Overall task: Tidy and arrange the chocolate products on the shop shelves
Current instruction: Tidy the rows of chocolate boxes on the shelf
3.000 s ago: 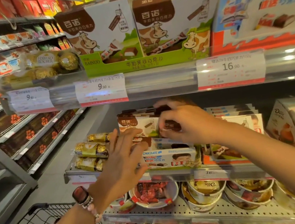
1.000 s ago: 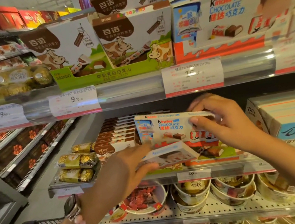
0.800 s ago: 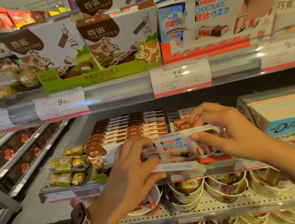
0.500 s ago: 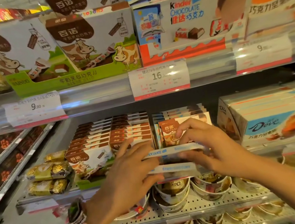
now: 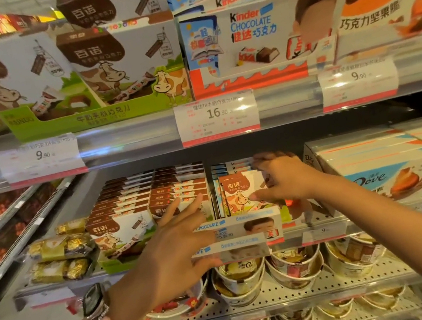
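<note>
Two flat white Kinder chocolate boxes (image 5: 246,228) lie stacked and jut out over the front edge of the middle shelf (image 5: 325,230). My left hand (image 5: 175,252) holds their left end, thumb underneath and fingers spread above. A brown-and-white cow chocolate box (image 5: 237,193) stands in the Kinder row behind them. My right hand (image 5: 282,178) grips that cow box, thumb on its front and fingers over its top right corner. More cow boxes (image 5: 121,230) fill the green tray to the left.
Dove boxes (image 5: 392,179) stand just right of my right wrist. Gold-wrapped chocolate packs (image 5: 60,249) lie at the shelf's left end. Chocolate cups (image 5: 241,280) fill the shelf below. Display cartons of Kinder (image 5: 254,41) sit on the shelf above.
My right hand has let go of the upper Kinder box and moved up onto the cow box behind. My left hand keeps both Kinder boxes. The view has shifted right.
</note>
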Available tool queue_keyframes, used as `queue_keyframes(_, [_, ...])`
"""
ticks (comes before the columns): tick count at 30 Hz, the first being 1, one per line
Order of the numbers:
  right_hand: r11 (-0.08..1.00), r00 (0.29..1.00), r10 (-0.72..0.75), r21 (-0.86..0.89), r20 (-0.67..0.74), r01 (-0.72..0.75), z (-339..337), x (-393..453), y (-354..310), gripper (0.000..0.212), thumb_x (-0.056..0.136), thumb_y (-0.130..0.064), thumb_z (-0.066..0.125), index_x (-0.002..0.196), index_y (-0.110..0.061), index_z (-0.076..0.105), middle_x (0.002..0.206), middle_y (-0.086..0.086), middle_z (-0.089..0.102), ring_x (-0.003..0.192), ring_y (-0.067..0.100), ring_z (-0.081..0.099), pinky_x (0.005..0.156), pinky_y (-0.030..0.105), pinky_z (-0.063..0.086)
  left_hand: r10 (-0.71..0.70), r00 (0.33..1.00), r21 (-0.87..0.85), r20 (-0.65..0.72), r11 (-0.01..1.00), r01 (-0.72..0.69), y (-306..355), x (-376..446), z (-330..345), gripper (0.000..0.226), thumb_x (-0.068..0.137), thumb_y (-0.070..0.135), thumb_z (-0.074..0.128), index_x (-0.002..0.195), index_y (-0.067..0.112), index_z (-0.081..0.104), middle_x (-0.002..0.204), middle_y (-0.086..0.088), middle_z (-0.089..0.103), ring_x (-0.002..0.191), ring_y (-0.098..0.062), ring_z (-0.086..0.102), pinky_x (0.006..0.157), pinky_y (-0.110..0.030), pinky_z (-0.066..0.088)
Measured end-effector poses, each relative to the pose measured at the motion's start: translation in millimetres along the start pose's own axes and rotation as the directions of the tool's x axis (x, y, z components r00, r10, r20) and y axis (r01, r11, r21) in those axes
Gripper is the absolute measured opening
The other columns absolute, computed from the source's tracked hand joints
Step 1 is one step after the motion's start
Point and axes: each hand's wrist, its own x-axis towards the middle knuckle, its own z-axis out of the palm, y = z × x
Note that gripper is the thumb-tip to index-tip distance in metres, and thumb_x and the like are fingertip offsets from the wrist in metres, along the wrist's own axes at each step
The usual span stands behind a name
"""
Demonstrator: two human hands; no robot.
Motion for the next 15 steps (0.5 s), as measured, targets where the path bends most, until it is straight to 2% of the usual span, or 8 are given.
queue_keyframes(2, [1.0,0.999,-0.009,0.022,-0.052,0.01,2,-1,-1,0.059,0.077,-0.061,0.061,0.127,-0.03,0.052,0.15,-0.007,0.033,0.137,0.02,0.031,0.113,0.047,0.015,-0.009,1.0,0.011,-0.019,1.0,0.009,1,-4,-3,0.028,0.079,0.04,0.069,0.106,0.031,0.07,0.123,0.0,0.061,0.14,-0.024,0.023,0.113,-0.048,0.0])
queue_keyframes(4, [1.0,0.997,-0.004,0.022,-0.071,0.005,3,-3,-3,0.065,0.076,-0.06,0.062,0.131,-0.027,0.049,0.148,-0.005,0.037,0.135,0.02,0.035,0.113,0.045,0.017,-0.011,0.999,0.054,-0.035,0.998,0.012,0,-8,-4,0.023,0.073,0.036,0.076,0.094,0.026,0.074,0.105,-0.001,0.067,0.133,-0.033,0.035,0.108,-0.059,0.015])
queue_keyframes(6, [1.0,0.996,-0.001,0.007,-0.085,0.002,3,-4,-4,0.07,0.076,-0.059,0.063,0.135,-0.025,0.046,0.147,-0.005,0.038,0.134,0.019,0.036,0.113,0.044,0.018,-0.031,0.999,0.064,-0.043,0.997,0.034,-2,-11,-5,0.022,0.07,0.033,0.079,0.089,0.023,0.075,0.098,0.0,0.067,0.132,-0.035,0.035,0.105,-0.061,0.021])
queue_keyframes(9, [0.999,0.99,-0.047,0.003,-0.136,0.048,-1,-9,-8,0.064,0.074,-0.056,0.067,0.128,-0.026,0.05,0.142,-0.006,0.044,0.13,0.016,0.041,0.111,0.042,0.024,-0.087,0.995,0.013,-0.041,0.996,0.088,-6,-16,-5,0.024,0.073,0.031,0.077,0.095,0.023,0.075,0.098,0.0,0.066,0.136,-0.031,0.025,0.11,-0.056,0.012])
queue_keyframes(10, [0.996,0.988,-0.061,0.057,-0.142,0.069,-2,-11,-8,0.055,0.072,-0.052,0.071,0.119,-0.03,0.054,0.134,-0.007,0.05,0.124,0.014,0.047,0.107,0.04,0.032,-0.082,0.996,0.015,-0.045,0.996,0.083,-8,-17,-5,0.024,0.072,0.03,0.078,0.095,0.023,0.075,0.098,-0.001,0.066,0.136,-0.031,0.026,0.11,-0.057,0.013])
queue_keyframes(12, [0.972,0.993,-0.061,0.221,-0.099,0.082,-5,-15,-10,0.042,0.069,-0.04,0.077,0.102,-0.035,0.051,0.112,-0.012,0.06,0.103,0.008,0.059,0.088,0.029,0.051,-0.078,0.996,0.016,-0.04,0.997,0.079,-11,-16,-5,0.025,0.073,0.029,0.077,0.096,0.024,0.074,0.101,-0.001,0.066,0.137,-0.031,0.025,0.111,-0.057,0.012])
queue_keyframes(13, [0.956,0.996,-0.063,0.283,-0.06,0.078,-5,-18,-11,0.043,0.07,-0.035,0.078,0.1,-0.035,0.048,0.106,-0.012,0.061,0.095,0.007,0.061,0.079,0.026,0.055,-0.097,0.995,-0.003,-0.027,0.995,0.097,-12,-15,-4,0.026,0.076,0.032,0.074,0.102,0.026,0.072,0.107,0.0,0.064,0.14,-0.026,0.017,0.114,-0.051,0.006])
queue_keyframes(15, [0.943,0.996,-0.078,0.323,-0.03,0.084,-4,-21,-13,0.045,0.071,-0.03,0.078,0.101,-0.034,0.046,0.105,-0.011,0.062,0.091,0.007,0.063,0.076,0.029,0.057,-0.097,0.995,-0.018,-0.003,0.995,0.097,-15,-15,2,0.031,0.083,0.041,0.064,0.113,0.032,0.066,0.118,0.007,0.057,0.143,-0.014,-0.002,0.116,-0.036,-0.012])
